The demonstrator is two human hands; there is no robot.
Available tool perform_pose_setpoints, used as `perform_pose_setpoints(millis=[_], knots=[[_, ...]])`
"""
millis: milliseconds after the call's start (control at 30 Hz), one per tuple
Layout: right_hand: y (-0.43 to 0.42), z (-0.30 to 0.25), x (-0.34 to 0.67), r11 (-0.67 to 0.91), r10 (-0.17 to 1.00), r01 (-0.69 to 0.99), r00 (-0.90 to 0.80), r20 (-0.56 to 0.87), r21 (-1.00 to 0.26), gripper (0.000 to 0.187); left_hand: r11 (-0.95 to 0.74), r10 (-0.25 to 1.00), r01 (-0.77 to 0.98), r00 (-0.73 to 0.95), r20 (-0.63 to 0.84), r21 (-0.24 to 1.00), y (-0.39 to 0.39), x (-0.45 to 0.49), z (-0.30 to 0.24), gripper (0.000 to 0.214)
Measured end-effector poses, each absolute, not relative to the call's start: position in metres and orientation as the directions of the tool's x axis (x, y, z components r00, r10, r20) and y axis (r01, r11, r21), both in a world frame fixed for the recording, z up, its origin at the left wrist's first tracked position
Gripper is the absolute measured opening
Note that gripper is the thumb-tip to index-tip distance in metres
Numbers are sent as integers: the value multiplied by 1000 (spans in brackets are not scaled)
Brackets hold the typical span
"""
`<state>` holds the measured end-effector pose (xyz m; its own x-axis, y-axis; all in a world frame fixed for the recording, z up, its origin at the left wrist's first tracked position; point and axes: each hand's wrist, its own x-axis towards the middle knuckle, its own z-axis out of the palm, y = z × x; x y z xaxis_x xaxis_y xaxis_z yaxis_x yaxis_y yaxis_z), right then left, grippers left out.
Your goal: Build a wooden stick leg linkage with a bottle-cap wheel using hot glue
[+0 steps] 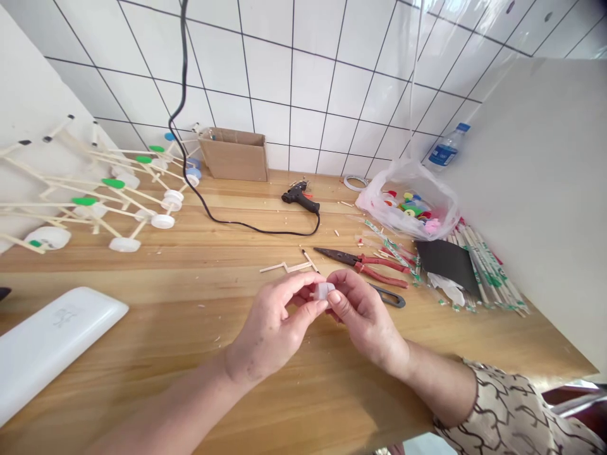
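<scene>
Between the fingertips of both hands is a small white bottle cap [323, 290], held above the wooden table. My left hand [279, 316] pinches it from the left, and my right hand [363, 313] grips it from the right with thumb and fingers. Just behind my hands lies a zigzag of thin wooden sticks [289, 266], with a dark-tipped stick [309, 259] beside it. To the right of these rest red-handled long-nose pliers [363, 260]. A grey utility knife [389, 296] is partly hidden by my right hand.
A black glue gun [301, 197] trails its cable [237, 222] across the table. Stick models with caps as wheels [125, 244] crowd the left, near a cardboard box [234, 155]. At right are a plastic bag of colourful caps [408, 202] and wrapped sticks [493, 268]. A white case [61, 341] lies front left.
</scene>
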<state>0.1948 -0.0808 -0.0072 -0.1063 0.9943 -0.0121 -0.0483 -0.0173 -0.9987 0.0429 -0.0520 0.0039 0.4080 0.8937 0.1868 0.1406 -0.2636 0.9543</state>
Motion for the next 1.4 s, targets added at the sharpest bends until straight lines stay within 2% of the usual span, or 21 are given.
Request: perform_pose_setpoints(millis=[300,467,600,833,1033,1167,1300,1400], knots=[[-75,-5,196,-87,990,-176,-126,-65,-981,37,-492,851,210,321,416,845,-63,50,-8,18],[-73,-1,200,-79,986,-188,-156,-50,-979,36,-503,845,191,315,433,843,-59,50,-11,21],[-74,-1,200,-29,988,-174,-155,-1,-984,32,-571,805,200,326,496,796,-59,50,-8,20],[-77,0,198,51,980,-175,-180,83,-983,26,-656,723,163,418,550,737,-56,46,-8,22],[-79,-1,199,59,980,-156,-181,87,-986,25,-701,680,163,443,584,694,-54,43,-10,24],[-78,-5,198,44,987,-121,-151,63,-992,29,-629,739,137,411,534,765,-53,44,-10,25],[-76,-2,199,-39,988,-66,-150,-28,-997,36,-347,862,104,426,274,932,-48,42,-5,22],[-74,3,203,-71,979,-43,-196,-62,-996,39,-136,876,39,472,101,990,-42,40,-2,24]])
